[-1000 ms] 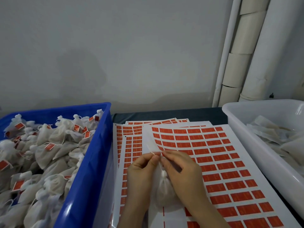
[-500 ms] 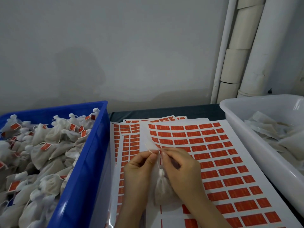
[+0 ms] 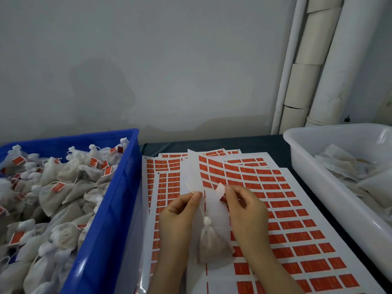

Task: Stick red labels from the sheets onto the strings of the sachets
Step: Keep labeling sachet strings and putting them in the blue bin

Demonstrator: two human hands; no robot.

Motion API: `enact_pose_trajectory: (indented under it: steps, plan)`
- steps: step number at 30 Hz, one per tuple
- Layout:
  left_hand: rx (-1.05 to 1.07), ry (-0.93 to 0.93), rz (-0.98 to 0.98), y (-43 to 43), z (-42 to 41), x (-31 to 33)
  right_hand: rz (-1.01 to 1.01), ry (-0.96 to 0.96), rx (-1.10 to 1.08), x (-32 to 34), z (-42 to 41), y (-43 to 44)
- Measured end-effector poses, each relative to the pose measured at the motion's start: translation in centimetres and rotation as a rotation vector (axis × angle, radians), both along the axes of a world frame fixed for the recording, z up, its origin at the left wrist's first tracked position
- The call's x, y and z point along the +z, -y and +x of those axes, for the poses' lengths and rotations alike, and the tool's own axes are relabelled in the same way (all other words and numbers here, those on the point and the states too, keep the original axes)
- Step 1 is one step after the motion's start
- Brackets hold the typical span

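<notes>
A small white mesh sachet (image 3: pixel 212 245) with a knotted neck hangs over the label sheets, its string (image 3: pixel 198 203) running up to my left hand (image 3: pixel 180 213), which pinches it between thumb and fingers. My right hand (image 3: pixel 246 211) pinches a peeled label (image 3: pixel 220 190) by its edge; only its pale back side shows, just right of the string. Several sheets of red labels (image 3: pixel 282 213) lie fanned across the dark table beneath both hands.
On the left stands a blue crate (image 3: pixel 110 209) heaped with tagged sachets (image 3: pixel 55 187). A white tub (image 3: pixel 314 177) with sachets stands on the right. White pipes (image 3: pixel 314 66) run up the grey wall behind.
My hands have drawn apart. The right hand has lifted a label off the sheet, and the left hand holds the string up beside it.
</notes>
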State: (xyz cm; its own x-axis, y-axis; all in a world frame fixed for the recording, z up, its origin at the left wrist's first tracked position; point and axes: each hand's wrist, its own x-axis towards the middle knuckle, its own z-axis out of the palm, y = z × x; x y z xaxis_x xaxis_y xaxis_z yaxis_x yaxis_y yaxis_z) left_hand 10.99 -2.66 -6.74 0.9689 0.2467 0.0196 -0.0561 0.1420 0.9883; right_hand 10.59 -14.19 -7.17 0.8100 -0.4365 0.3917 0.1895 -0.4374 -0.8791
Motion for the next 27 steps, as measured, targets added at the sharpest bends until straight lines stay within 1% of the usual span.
enact_pose_trajectory:
  steps: [5,8,11,14,16,19,20,23,25,27]
  plan:
    - [0.037,-0.022,0.061,0.0,0.3,-0.3,0.159,-0.061,-0.023,0.0,0.0,0.6]
    - [0.07,-0.029,0.201,0.1,0.5,-1.0,0.262,-0.083,-0.052,0.0,0.0,1.1]
    - [0.161,-0.079,0.372,0.3,0.6,-1.6,0.322,-0.066,-0.09,-0.1,0.0,1.8]
    - [0.203,-0.065,0.436,0.2,0.5,-1.6,0.374,-0.079,-0.056,-0.2,-0.1,1.9]
    - [0.129,-0.064,0.374,0.2,0.4,-1.7,0.389,-0.066,-0.025,-0.2,-0.1,1.7]
    - [-0.04,-0.1,0.108,0.4,0.1,-0.9,0.381,-0.05,-0.007,-0.1,-0.2,1.5]
    - [-0.076,-0.111,0.052,0.5,0.0,-0.5,0.371,-0.047,-0.001,0.0,-0.2,1.5]
    - [-0.121,-0.137,-0.019,0.8,-0.4,0.2,0.336,-0.039,-0.005,0.0,-0.2,1.3]
    - [-0.132,-0.142,-0.025,0.9,-0.6,0.4,0.321,-0.036,0.009,0.1,-0.3,1.3]
    - [-0.154,-0.141,-0.009,1.0,-0.8,0.5,0.327,-0.057,0.067,0.2,-0.4,1.2]
